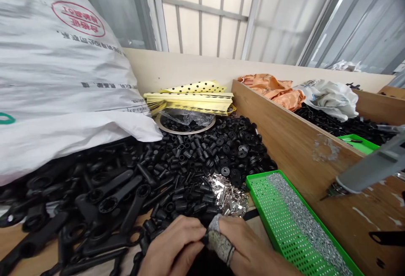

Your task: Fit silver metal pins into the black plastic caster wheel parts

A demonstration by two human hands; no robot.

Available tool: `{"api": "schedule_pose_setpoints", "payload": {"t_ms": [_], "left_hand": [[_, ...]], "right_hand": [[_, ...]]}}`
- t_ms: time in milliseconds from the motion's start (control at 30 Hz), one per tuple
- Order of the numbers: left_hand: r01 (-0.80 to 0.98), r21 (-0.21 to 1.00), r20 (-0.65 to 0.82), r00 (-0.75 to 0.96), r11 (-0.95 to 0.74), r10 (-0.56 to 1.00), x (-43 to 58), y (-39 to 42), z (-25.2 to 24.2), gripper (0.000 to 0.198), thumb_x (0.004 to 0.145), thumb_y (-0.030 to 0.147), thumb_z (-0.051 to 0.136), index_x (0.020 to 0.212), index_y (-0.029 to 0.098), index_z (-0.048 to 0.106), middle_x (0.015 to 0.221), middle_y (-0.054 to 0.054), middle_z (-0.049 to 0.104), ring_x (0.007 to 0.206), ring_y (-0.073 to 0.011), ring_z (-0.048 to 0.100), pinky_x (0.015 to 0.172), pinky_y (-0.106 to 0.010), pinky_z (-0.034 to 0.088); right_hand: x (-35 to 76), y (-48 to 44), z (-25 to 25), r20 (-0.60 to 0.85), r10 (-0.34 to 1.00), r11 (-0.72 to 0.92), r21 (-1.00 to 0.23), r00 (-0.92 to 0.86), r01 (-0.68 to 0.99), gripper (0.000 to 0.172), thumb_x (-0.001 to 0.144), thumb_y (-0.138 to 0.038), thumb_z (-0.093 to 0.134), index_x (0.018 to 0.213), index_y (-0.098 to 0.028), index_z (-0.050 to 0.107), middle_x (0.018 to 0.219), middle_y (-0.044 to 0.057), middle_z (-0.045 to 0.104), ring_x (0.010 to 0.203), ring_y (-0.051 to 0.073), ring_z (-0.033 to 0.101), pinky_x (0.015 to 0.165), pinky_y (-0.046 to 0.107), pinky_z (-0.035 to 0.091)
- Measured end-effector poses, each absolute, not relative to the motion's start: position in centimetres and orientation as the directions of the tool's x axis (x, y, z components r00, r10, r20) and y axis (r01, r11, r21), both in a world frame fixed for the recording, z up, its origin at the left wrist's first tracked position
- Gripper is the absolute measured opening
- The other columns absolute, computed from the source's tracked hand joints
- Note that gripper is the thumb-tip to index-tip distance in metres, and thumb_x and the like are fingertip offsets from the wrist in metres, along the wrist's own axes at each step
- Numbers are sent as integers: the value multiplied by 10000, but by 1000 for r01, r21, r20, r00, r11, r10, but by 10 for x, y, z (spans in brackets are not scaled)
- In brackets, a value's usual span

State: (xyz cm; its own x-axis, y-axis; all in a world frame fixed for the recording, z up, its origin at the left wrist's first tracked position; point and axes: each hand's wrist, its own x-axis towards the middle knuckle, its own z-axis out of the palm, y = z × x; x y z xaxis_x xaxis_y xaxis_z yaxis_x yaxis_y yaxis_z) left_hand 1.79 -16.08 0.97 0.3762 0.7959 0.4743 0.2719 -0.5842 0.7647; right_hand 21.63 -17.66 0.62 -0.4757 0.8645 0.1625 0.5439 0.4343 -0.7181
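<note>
At the bottom centre my left hand (pixel 172 248) and my right hand (pixel 245 248) meet, fingers pinched together on a small black part (pixel 205 239) between them. A grey cloth cot covers my right thumb. Just beyond the fingers lie a heap of small shiny metal clips (pixel 229 196) and a pile of short black plastic tubes (pixel 186 158). Long black plastic handles (pixel 104 200) spread out to the left. Round black caps (pixel 236 141) are piled behind the clips.
A green perforated tray (pixel 268 208) holding small silver screws lies right of my hands. A large white sack (pixel 60 78) fills the left. A wooden divider (pixel 294 141) separates another bin of black parts. An electric screwdriver (pixel 367 170) hangs at right. Yellow paper stacks sit at the back.
</note>
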Motion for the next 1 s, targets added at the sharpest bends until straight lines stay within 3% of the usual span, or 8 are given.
{"api": "schedule_pose_setpoints", "payload": {"t_ms": [67, 167, 300, 467, 600, 733, 1000], "left_hand": [[314, 771, 428, 389, -554, 816, 8, -149, 8, 194, 818, 144, 598, 935, 273, 683, 898, -18, 721, 827, -192, 667, 749, -221, 517], [447, 770, 359, 287, -456, 888, -6, -126, 4, 133, 825, 207, 597, 916, 252, 683, 904, -27, 701, 855, -200, 656, 766, -240, 510], [540, 692, 317, 367, -478, 874, -13, -108, -3, 127, 822, 241, 586, 899, 245, 686, 904, -44, 695, 887, -222, 631, 806, -282, 501], [498, 671, 304, 490, -549, 817, -13, -105, -3, 150, 852, 191, 546, 907, 239, 677, 954, -52, 709, 933, -216, 623, 848, -284, 491], [467, 700, 279, 518, -540, 809, -12, -105, 2, 169, 853, 161, 539, 886, 238, 686, 929, -39, 716, 890, -197, 644, 814, -258, 502], [439, 669, 323, 555, -600, 767, -7, -107, 1, 156, 845, 141, 562, 883, 225, 688, 880, -33, 718, 863, -193, 638, 788, -255, 502], [392, 592, 472, 540, -705, 697, -14, -101, -2, 171, 858, 105, 544, 910, 214, 664, 925, -37, 711, 886, -174, 632, 793, -255, 510]], "right_hand": [[220, -173, 16, 141, 862, 453, -644, -486, 617, 165, 843, -123, 415, 956, -183, 519, 1054, 96, 597, 999, 228, 541, 872, 340, 447], [224, -166, 30, 112, 901, 402, -581, -419, 708, 118, 912, -225, 402, 833, -187, 481, 918, 78, 575, 883, 225, 538, 803, 368, 448], [227, -159, 30, 102, 884, 434, -540, -456, 721, 111, 883, -126, 417, 798, -193, 442, 896, 46, 545, 840, 187, 515, 757, 324, 421], [232, -146, 23, 81, 870, 470, -435, -486, 768, 182, 766, -12, 421, 753, -194, 429, 855, 30, 537, 802, 175, 500, 710, 294, 400], [232, -121, 27, 68, 859, 506, -272, -508, 819, 195, 753, -8, 423, 787, -194, 469, 843, 16, 541, 766, 156, 507, 655, 258, 390], [223, -90, 25, 62, 873, 487, -168, -484, 857, 186, 761, -18, 434, 814, -172, 524, 841, 40, 558, 759, 176, 528, 651, 276, 392], [185, -48, 9, 76, 889, 456, -54, -451, 889, 147, 798, -110, 532, 922, -130, 608, 988, 127, 581, 943, 242, 516, 768, 318, 433]]}}
